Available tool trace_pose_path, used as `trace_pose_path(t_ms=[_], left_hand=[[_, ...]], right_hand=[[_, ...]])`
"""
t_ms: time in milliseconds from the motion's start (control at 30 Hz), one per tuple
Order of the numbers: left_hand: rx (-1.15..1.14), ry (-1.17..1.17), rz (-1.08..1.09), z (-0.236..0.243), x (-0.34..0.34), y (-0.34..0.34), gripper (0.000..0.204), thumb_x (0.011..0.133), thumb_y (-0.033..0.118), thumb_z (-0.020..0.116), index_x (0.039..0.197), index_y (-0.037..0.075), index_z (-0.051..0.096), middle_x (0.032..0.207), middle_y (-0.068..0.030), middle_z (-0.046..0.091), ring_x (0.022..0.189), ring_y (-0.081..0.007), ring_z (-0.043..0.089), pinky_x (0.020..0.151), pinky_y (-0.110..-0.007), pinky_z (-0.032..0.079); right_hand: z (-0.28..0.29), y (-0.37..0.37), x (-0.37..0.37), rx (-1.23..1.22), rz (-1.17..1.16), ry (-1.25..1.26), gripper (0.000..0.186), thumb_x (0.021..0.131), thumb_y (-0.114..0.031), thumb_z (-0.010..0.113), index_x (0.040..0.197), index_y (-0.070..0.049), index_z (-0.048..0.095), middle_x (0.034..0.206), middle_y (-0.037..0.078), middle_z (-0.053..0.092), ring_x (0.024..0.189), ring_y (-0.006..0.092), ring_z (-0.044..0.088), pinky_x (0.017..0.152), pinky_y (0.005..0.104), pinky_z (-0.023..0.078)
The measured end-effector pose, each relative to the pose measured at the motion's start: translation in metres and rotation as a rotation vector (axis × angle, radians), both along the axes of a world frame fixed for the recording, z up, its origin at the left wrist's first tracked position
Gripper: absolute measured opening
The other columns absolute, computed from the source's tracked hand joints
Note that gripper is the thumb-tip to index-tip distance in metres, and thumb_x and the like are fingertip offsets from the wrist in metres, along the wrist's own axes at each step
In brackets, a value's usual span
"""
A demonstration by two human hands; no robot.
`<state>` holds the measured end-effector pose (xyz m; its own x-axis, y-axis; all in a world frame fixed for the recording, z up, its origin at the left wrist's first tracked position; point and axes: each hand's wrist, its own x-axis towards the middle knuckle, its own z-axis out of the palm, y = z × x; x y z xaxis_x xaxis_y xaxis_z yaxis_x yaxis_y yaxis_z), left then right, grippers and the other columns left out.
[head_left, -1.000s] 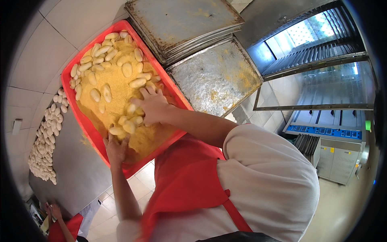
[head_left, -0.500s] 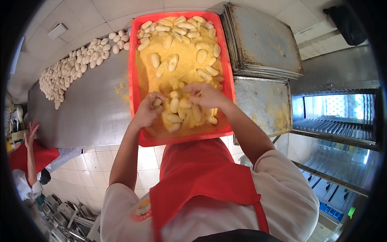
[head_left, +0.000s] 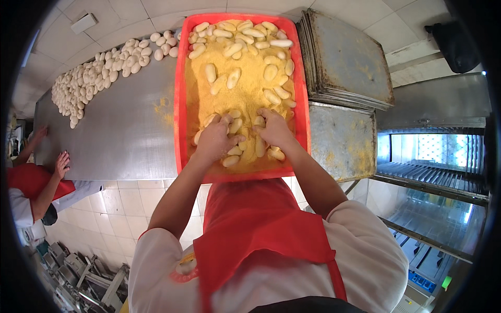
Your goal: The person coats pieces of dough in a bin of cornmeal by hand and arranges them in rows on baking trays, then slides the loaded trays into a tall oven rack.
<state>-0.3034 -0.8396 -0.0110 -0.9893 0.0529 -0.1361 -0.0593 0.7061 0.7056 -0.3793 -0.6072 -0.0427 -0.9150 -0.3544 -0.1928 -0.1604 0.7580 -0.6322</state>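
Observation:
A red tray (head_left: 180,104) holds yellow crumbs (head_left: 248,68) and many pale, oblong dough pieces (head_left: 234,78). Both of my hands are down in its near half. My left hand (head_left: 215,140) is curled, thumb and fingers around a dough piece (head_left: 236,125), with others under and beside the palm. Opposite it, my right hand (head_left: 275,129) has a short dough piece (head_left: 259,121) between thumb and fingers. More dough pieces lie between the hands, partly covered by crumbs. Some of my fingertips are hidden among them.
Round dough balls (head_left: 112,70) are heaped along the far side of the metal table (head_left: 125,125) at left. Stacked baking trays (head_left: 347,57) stand right of the red tray, with a metal rack unit (head_left: 433,151) beyond. Another person's hand (head_left: 61,164) rests at the table's left end.
My hands have lowered into the near dough pieces, and the left has shifted right. The view has shifted slightly. The other person's hand has come down onto the table edge.

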Motion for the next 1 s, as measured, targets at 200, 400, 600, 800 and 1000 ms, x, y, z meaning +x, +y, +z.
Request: trace_pose_path(t_ms=[200,400,600,800,1000], left_hand=[[0.736,-0.076,0.211,-0.023,-0.009,-0.027,0.035,0.092,0.014,0.081,0.118,0.003,0.060,0.106,-0.0101,0.066,0.095,-0.0161,0.068,0.080,-0.032,0.056],[0.094,-0.051,-0.039,-0.006,-0.050,-0.031,0.047,0.080,0.018,0.088,0.121,0.003,0.069,0.104,-0.0143,0.071,0.089,-0.0282,0.071,0.082,-0.038,0.057],[0.545,-0.058,0.276,-0.030,-0.030,-0.032,0.040,0.090,0.024,0.082,0.123,0.005,0.069,0.104,-0.0101,0.071,0.096,-0.0242,0.070,0.083,-0.036,0.057],[1.280,0.110,0.631,0.010,-0.008,-0.012,0.027,0.099,0.015,0.074,0.122,0.004,0.065,0.106,-0.0036,0.067,0.091,-0.0136,0.067,0.074,-0.030,0.057],[0.977,0.002,0.449,0.037,-0.019,0.093,0.023,0.097,0.015,0.077,0.115,0.005,0.068,0.091,-0.0016,0.068,0.076,-0.0120,0.067,0.065,-0.029,0.056]], right_hand=[[-0.007,0.001,-0.024,-0.460,-0.313,-0.322,0.063,0.085,-0.031,0.079,0.136,0.000,0.063,0.126,0.021,0.070,0.118,0.0372,0.068,0.103,0.0417,0.053],[0.038,-0.057,-0.033,0.164,0.020,-0.130,0.070,0.082,-0.036,0.081,0.136,0.003,0.061,0.124,0.023,0.070,0.119,0.0357,0.068,0.101,0.0420,0.054],[0.040,0.035,0.013,-0.024,-0.074,-0.150,0.060,0.079,-0.036,0.081,0.123,0.001,0.064,0.118,0.027,0.071,0.115,0.0390,0.069,0.096,0.0469,0.055],[0.035,0.025,0.053,0.061,0.042,-0.135,0.057,0.079,-0.030,0.083,0.123,0.000,0.065,0.117,0.023,0.072,0.109,0.0378,0.071,0.093,0.0452,0.056],[0.052,0.151,0.006,-0.605,-0.226,-0.281,0.050,0.081,-0.020,0.088,0.122,0.002,0.069,0.106,0.014,0.077,0.096,0.0223,0.074,0.084,0.0368,0.060]])
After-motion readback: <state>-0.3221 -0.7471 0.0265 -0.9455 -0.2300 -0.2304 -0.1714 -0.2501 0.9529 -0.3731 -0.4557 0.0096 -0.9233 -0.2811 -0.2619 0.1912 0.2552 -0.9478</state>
